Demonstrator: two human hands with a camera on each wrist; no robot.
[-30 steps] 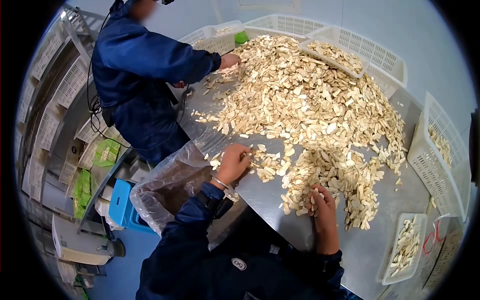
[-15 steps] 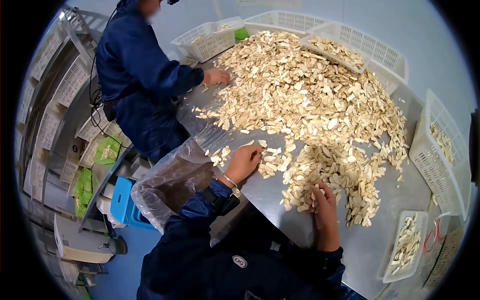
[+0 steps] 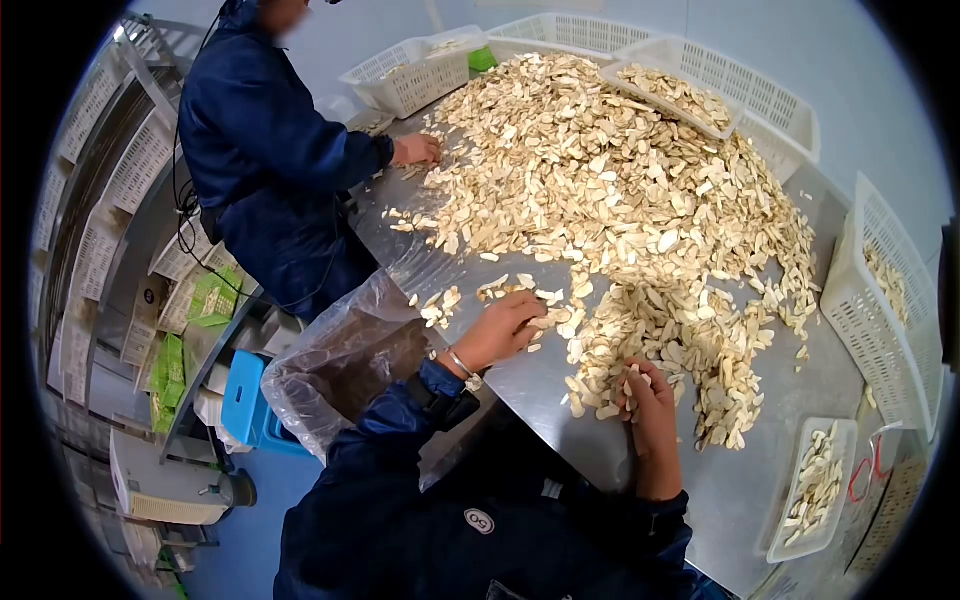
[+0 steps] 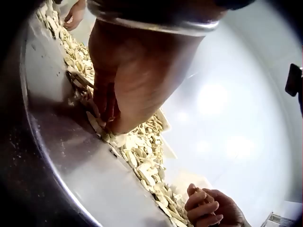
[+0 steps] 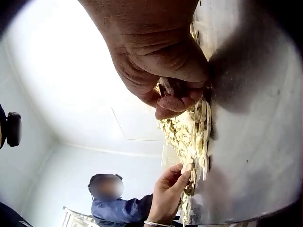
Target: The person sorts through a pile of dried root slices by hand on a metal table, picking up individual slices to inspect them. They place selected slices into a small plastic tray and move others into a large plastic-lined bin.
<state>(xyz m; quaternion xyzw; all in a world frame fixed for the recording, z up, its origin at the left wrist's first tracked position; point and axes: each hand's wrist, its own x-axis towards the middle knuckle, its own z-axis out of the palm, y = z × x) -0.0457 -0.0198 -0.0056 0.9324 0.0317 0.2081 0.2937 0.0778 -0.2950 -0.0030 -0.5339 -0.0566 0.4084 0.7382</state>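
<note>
A large heap of pale, brown-edged dried slices [image 3: 600,190] covers much of the metal table [image 3: 540,390]. At the heap's near left edge, my left hand [image 3: 500,332] reaches palm down with bent fingers among a few loose slices. A slice [image 5: 189,167] shows between its thumb and fingertip in the right wrist view. My right hand [image 3: 652,410] is curled round a few slices [image 5: 165,86] beside the near part of the heap. The left wrist view shows its fingers [image 4: 201,208] folded in.
A plastic-lined bin [image 3: 350,365] stands at the table's left edge. White perforated baskets [image 3: 880,330] line the back and right. A shallow tray [image 3: 815,490] of slices sits front right. Across the table's left side, another person [image 3: 270,150] reaches to the heap.
My left hand has moved right along the loose slices at the heap's edge. The right hand stays nearly in place. The other person's hand has drawn back to the left.
</note>
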